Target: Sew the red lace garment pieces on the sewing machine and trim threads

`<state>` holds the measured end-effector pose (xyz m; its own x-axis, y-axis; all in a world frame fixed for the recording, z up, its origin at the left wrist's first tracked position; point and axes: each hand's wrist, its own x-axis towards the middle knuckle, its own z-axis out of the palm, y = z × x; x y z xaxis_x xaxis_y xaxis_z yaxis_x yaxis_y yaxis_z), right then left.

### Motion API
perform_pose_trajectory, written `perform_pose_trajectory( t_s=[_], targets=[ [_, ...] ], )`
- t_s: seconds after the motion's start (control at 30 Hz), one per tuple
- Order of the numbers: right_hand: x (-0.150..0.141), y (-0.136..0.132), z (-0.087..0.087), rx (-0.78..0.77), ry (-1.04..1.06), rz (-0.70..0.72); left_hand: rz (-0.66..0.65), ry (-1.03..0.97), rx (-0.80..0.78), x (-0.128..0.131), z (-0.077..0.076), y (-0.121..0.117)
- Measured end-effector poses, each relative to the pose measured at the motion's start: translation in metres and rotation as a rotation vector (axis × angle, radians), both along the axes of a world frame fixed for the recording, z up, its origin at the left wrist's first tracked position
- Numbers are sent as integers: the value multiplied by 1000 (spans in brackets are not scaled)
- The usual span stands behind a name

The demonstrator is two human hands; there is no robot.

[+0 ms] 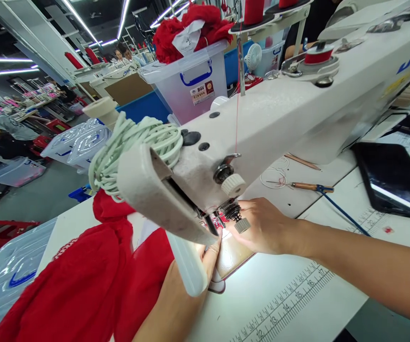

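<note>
A white sewing machine (198,166) stands in front of me, its needle end over a small patch of red-and-white fabric (216,219). My left hand (205,259) lies beside the needle area, fingers stretched forward. A pale lever on the machine covers part of it. From the other side my right hand (262,225) reaches in close to the same patch. The machine's thread-tension parts hide its fingertips, so its grip does not show. A large piece of red cloth (84,275) spreads over the table left of my left hand.
Pale green cord (137,147) lies coiled behind the machine head. Right of the machine are a wooden-handled awl (308,186) and a black tablet (393,178). A printed ruler (286,304) marks the front table. Behind stands a clear plastic box (191,85) topped with red cloth.
</note>
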<state>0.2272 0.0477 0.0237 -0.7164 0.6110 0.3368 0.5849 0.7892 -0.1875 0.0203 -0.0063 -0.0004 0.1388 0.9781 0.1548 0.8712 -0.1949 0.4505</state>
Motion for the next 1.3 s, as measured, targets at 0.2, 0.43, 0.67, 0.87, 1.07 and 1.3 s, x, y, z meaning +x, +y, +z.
perform_pose_trajectory(
  t_s=[0.2, 0.43, 0.67, 0.87, 1.07, 1.3],
  targets=[
    [1, 0, 0, -41, 10, -21, -125, 49, 35, -10, -7, -7],
    [0, 0, -1, -64, 9, -4, -228, 86, 121, -12, -8, -10],
    [0, 0, -4, -34, 0, -8, -162, 45, 80, 0, 1, -13],
    [0, -1, -2, -35, -14, -10, -42, 9, 38, 9, 4, -13],
    [1, -1, 3, -68, -61, 3, -37, 16, 46, 12, 6, -12],
    [0, -1, 4, -84, -67, 8, -117, 65, 117, 12, 3, -13]
  ],
)
